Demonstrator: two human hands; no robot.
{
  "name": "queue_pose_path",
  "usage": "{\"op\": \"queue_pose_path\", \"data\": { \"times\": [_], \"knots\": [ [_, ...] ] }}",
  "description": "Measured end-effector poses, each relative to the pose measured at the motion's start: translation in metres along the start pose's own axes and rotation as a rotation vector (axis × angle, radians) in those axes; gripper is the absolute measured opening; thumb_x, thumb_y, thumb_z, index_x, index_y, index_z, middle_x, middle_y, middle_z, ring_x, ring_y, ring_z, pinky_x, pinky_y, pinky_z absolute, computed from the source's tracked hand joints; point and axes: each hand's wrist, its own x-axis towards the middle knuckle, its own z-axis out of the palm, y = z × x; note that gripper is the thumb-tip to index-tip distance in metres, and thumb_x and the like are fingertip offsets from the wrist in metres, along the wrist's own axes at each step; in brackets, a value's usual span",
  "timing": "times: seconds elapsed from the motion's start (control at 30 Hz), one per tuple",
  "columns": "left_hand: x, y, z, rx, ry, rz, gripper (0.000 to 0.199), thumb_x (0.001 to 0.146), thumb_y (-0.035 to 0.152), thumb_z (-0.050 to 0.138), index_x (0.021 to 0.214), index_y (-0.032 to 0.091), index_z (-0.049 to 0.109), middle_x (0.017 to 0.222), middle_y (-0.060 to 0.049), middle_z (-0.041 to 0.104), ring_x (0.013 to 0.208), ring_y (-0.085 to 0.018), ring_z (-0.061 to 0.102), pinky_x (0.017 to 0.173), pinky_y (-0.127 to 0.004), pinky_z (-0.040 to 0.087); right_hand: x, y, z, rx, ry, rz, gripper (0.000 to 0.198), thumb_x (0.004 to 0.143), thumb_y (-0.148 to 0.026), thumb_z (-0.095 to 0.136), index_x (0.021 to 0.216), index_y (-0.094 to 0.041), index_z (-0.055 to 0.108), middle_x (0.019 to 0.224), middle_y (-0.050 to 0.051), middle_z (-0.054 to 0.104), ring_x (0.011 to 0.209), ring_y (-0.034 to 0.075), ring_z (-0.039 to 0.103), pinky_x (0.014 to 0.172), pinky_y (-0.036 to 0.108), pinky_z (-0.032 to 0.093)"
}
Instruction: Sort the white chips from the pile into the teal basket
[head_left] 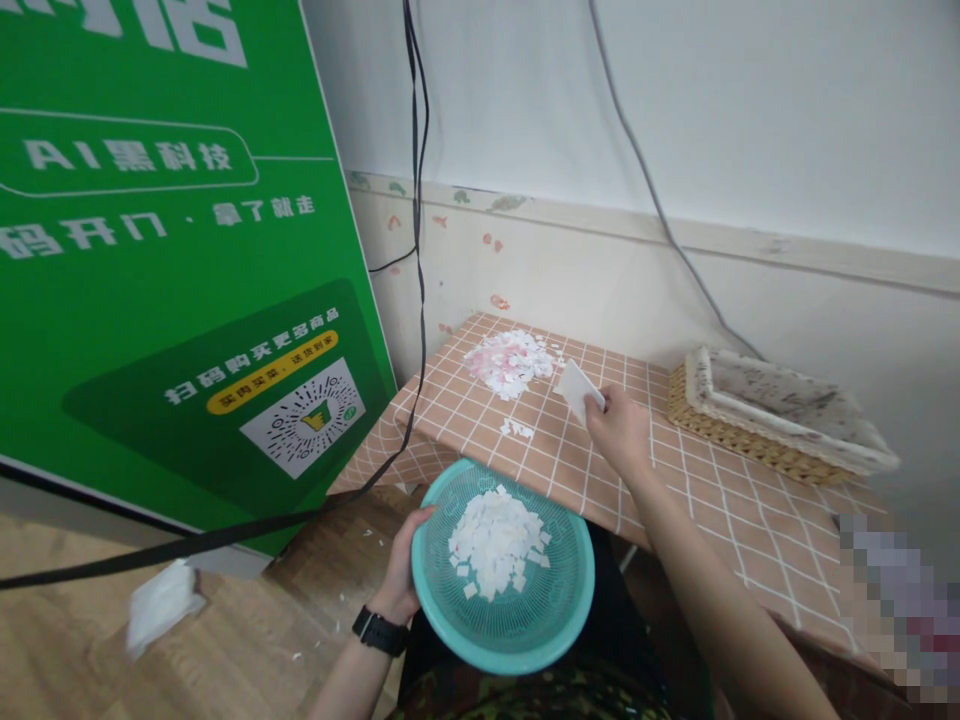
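Note:
My left hand grips the rim of a teal plastic colander just below the table edge, its fingers partly hidden. Inside the colander lies a heap of small white paper pieces. My right hand pinches a flat white card, held tilted over the table. To the card's left, a pile of white and pinkish paper scraps covers part of the checked tablecloth. A smaller cluster of white scraps sits nearer the table's front edge.
A lined wicker basket stands at the table's right, by the wall. Dark cables hang down and cross at left, in front of a green cabinet. On the wooden floor is a white plastic bag. A blurred patch covers the lower right.

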Motion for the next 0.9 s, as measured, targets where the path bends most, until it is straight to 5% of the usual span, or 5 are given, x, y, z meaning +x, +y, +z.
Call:
{"op": "queue_pose_path", "data": {
  "times": [0.5, 0.9],
  "knots": [
    [-0.002, 0.004, 0.000, 0.003, 0.030, 0.002, 0.013, 0.073, 0.024, 0.063, 0.072, 0.012, 0.065, 0.056, -0.005, 0.069, 0.049, -0.017, 0.062, 0.051, -0.028, 0.052, -0.021, -0.003, -0.021, 0.110, 0.006, -0.074, 0.023, 0.081, -0.038, 0.046, 0.073, -0.019, 0.056, 0.068, 0.005, 0.061, 0.064, 0.019, 0.053, 0.058, 0.028, 0.030],
    [0.003, 0.003, -0.005, 0.030, 0.009, -0.029, 0.019, 0.075, 0.028, 0.062, 0.076, 0.010, 0.066, 0.064, -0.008, 0.071, 0.054, -0.019, 0.065, 0.059, -0.033, 0.055, 0.016, 0.010, -0.019, -0.087, -0.096, -0.048, 0.021, 0.081, -0.033, 0.045, 0.085, -0.019, 0.061, 0.075, 0.008, 0.066, 0.065, 0.022, 0.056, 0.058, 0.029, 0.030]
  ]
}}
